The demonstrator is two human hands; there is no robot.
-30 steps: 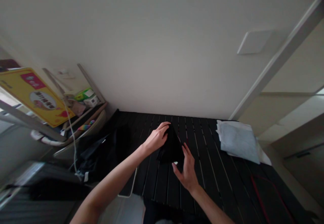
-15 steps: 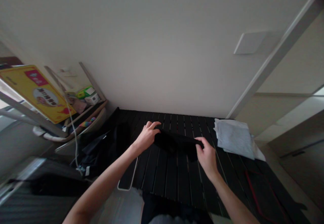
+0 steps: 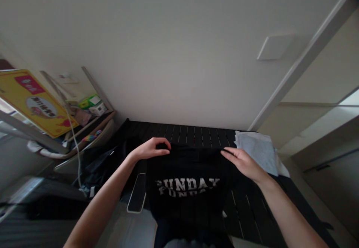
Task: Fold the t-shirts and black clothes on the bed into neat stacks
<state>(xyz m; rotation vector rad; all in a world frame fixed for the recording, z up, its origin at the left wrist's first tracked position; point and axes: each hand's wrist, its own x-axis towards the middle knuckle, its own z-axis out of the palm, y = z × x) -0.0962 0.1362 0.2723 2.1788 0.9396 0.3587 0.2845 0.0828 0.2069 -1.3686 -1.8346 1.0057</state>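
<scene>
Wider apart than half a second ago, the left hand (image 3: 150,149) and right hand (image 3: 245,163) now stretch out a black garment (image 3: 193,166) that is bunched up in the earlier view; its white SUNDAY lettering (image 3: 190,184), hidden then, faces up. At each top corner, thumb and fingers pinch the edge: the left ones curve round with their tips nearly meeting, the right ones press together fairly flat.

Those pinches look shallow, so a sharp tug could pull a corner free. Uneven tension could also skew the cloth; the second row of letters already looks crumpled, probably from a crease.

Between the arms, the garment spreads over the slatted black table (image 3: 245,212), its lower part toward the lap; whether it hangs or lies there I cannot tell. Just beside its left edge sits what looks like a smartphone (image 3: 137,194), which a sweeping hem could knock off. Beyond the right hand, the folded grey cloth (image 3: 256,149) is near enough for a wide elbow or wrist to disturb.
</scene>
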